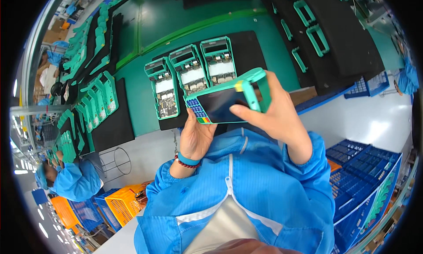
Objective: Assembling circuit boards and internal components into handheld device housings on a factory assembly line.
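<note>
A green card payment terminal [220,105] with a dark screen and blue keys is tilted in front of my chest. My left hand [197,139] grips it from below near the keypad. My right hand [278,117] is closed round the green looped end, its thumb at the screen's edge. Whether that loop is a separate piece, I cannot tell. Just beyond lie three opened terminal housings, a left one [166,95], a middle one [189,69] and a right one [219,62], circuit boards showing. They rest on a black mat [251,49].
Green housing shells [98,100] stand in a row on a mat at the left. Green frames [317,41] lie on a black mat at the right. Blue crates [363,179] and orange crates [123,205] are near the floor. A co-worker [77,181] in blue is at the far left.
</note>
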Demonstrator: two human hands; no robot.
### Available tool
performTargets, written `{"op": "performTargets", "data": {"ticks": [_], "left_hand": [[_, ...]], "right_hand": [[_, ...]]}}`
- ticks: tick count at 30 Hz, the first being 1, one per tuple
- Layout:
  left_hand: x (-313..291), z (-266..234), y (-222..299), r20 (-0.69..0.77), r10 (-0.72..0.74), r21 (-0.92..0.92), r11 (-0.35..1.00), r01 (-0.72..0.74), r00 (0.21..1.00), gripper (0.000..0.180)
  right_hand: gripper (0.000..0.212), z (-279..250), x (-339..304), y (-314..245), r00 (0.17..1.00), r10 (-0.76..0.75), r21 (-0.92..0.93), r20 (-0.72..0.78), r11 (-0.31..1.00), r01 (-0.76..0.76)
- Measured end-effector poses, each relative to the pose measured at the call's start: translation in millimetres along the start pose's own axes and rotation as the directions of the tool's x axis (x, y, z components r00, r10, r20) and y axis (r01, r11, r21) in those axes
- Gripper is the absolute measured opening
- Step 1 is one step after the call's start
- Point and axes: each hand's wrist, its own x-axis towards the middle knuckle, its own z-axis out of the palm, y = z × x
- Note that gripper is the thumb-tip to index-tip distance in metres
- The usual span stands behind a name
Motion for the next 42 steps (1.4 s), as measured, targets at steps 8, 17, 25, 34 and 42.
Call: {"op": "performTargets", "data": {"ticks": [8, 17, 25, 34, 42], "left_hand": [[24.7, 38.7, -9.9, 0.696, -0.059, 0.631, -0.426, -0.648, 0.716, 0.041], [17.0, 14.7, 83.9, 0.443, 0.526, 0.776, -0.63, -0.018, 0.726, 0.061], [8.0, -33.6, 100.5, 0.184, 0.492, 0.823, -0.551, 0.141, 0.851, 0.078], [19.0, -32.2, 153.3, -0.164, 0.086, 0.861, 0.498, 0.1, 0.983, 0.07], [-32.8, -32.2, 143.1, -0.076, 0.07, 0.702, 0.712, 0.003, 0.995, 0.079]], "right_hand": [[0.053, 6.6, -8.5, 60.6, 0.999, 0.05, 0.516, 0.006, 0.855, -0.045], [0.051, -16.8, 58.6, 107.2, 0.978, -0.065, 0.143, -0.197, 0.985, 0.094], [0.067, -2.5, 31.8, 77.6, 0.964, -0.218, -0.812, -0.154, 0.583, 0.002], [0.068, -24.4, 30.1, 105.0, 0.986, 0.148, 0.474, -0.082, 0.876, -0.092], [0.068, -2.9, 48.3, 77.0, 1.0, 0.03, 0.423, -0.002, 0.906, -0.027]]}}
